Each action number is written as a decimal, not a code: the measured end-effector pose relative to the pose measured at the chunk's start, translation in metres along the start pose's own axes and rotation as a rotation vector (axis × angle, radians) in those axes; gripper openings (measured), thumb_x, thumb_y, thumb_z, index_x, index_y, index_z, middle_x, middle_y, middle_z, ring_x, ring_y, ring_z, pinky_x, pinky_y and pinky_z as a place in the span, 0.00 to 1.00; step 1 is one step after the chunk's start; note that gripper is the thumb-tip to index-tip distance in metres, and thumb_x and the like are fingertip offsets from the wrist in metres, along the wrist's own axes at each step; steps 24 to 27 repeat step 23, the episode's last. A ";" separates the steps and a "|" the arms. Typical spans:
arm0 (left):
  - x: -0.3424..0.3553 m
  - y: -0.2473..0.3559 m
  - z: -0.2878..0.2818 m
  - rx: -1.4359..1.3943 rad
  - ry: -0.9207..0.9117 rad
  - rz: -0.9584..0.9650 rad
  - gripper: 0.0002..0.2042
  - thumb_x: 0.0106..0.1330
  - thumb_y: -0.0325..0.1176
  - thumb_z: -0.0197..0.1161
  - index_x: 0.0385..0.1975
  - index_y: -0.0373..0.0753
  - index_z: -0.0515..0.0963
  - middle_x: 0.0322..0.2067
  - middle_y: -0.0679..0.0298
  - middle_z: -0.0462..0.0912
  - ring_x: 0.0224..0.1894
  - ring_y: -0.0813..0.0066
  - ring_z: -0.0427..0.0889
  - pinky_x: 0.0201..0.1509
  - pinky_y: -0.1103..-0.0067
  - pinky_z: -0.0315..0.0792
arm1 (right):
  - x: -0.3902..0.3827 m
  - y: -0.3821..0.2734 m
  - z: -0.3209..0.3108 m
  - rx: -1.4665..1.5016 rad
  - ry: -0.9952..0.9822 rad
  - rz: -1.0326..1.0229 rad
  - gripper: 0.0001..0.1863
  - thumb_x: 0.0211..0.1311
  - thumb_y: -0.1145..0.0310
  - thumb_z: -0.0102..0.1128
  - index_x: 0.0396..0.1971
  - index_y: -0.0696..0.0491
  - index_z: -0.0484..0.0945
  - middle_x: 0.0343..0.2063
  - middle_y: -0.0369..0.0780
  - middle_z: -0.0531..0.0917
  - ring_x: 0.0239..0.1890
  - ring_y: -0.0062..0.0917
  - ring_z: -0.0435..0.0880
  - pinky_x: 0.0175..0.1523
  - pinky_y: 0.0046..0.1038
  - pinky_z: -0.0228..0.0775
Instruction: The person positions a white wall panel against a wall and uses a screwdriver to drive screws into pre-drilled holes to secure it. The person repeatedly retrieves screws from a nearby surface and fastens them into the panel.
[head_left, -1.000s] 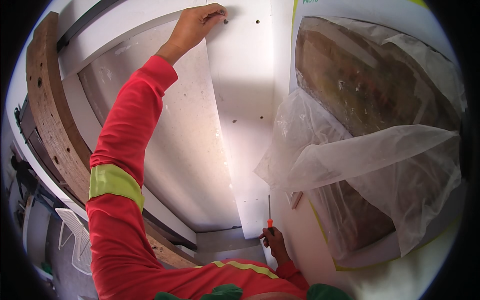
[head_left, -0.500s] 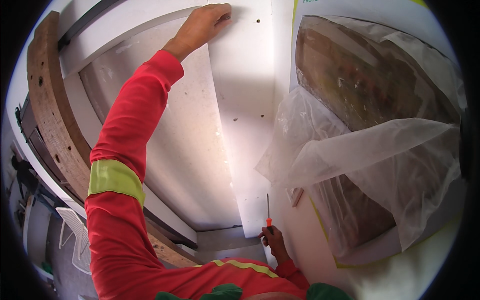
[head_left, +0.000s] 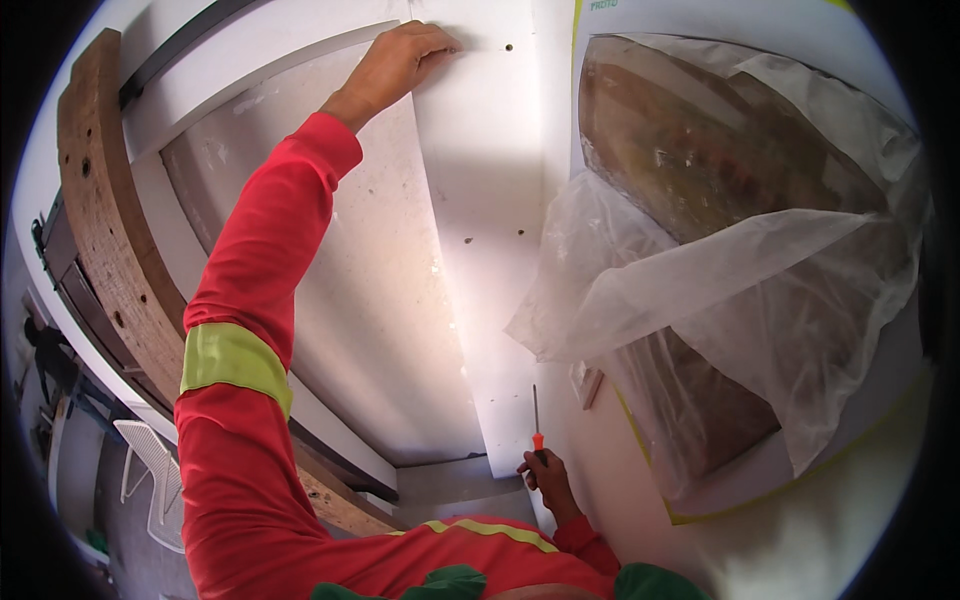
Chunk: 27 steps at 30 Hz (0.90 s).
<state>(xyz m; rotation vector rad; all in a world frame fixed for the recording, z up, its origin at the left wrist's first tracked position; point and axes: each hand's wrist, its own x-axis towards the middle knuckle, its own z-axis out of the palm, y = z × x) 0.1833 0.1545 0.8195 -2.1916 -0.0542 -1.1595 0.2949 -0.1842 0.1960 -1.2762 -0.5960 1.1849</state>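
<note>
White flat panel (head_left: 480, 200), looking stiff, light and smooth-faced, is standing against the wall with the left hand (head_left: 395, 62) pressing its top edge, best gripped by the edges, while the right hand (head_left: 545, 478), well apart, is clamping a screwdriver (head_left: 537, 428) at its base.

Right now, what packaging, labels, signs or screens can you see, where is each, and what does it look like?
Clear plastic sheeting: right side, crumpled and loosely wrapped over a brown wooden piece.
Small printed mark: top edge, right of the white panel, greenish letters on white, partly cut off.
No signs or screens in view.
</note>
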 end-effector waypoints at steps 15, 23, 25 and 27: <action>-0.006 0.011 0.020 -0.163 0.140 -0.206 0.06 0.67 0.29 0.69 0.42 0.40 0.84 0.38 0.63 0.85 0.42 0.63 0.84 0.47 0.71 0.79 | -0.001 -0.001 -0.001 0.023 0.026 -0.005 0.12 0.74 0.63 0.62 0.39 0.58 0.76 0.27 0.41 0.86 0.15 0.16 0.72 0.19 0.22 0.62; -0.008 0.018 0.026 -0.176 0.164 -0.205 0.08 0.68 0.27 0.70 0.45 0.41 0.85 0.43 0.65 0.82 0.41 0.66 0.84 0.50 0.72 0.79 | 0.002 -0.001 -0.004 0.028 0.023 0.034 0.15 0.72 0.59 0.65 0.41 0.56 0.77 0.28 0.39 0.87 0.17 0.16 0.75 0.23 0.22 0.67; -0.008 0.018 0.026 -0.176 0.164 -0.205 0.08 0.68 0.27 0.70 0.45 0.41 0.85 0.43 0.65 0.82 0.41 0.66 0.84 0.50 0.72 0.79 | 0.002 -0.001 -0.004 0.028 0.023 0.034 0.15 0.72 0.59 0.65 0.41 0.56 0.77 0.28 0.39 0.87 0.17 0.16 0.75 0.23 0.22 0.67; -0.008 0.018 0.026 -0.176 0.164 -0.205 0.08 0.68 0.27 0.70 0.45 0.41 0.85 0.43 0.65 0.82 0.41 0.66 0.84 0.50 0.72 0.79 | 0.002 -0.001 -0.004 0.028 0.023 0.034 0.15 0.72 0.59 0.65 0.41 0.56 0.77 0.28 0.39 0.87 0.17 0.16 0.75 0.23 0.22 0.67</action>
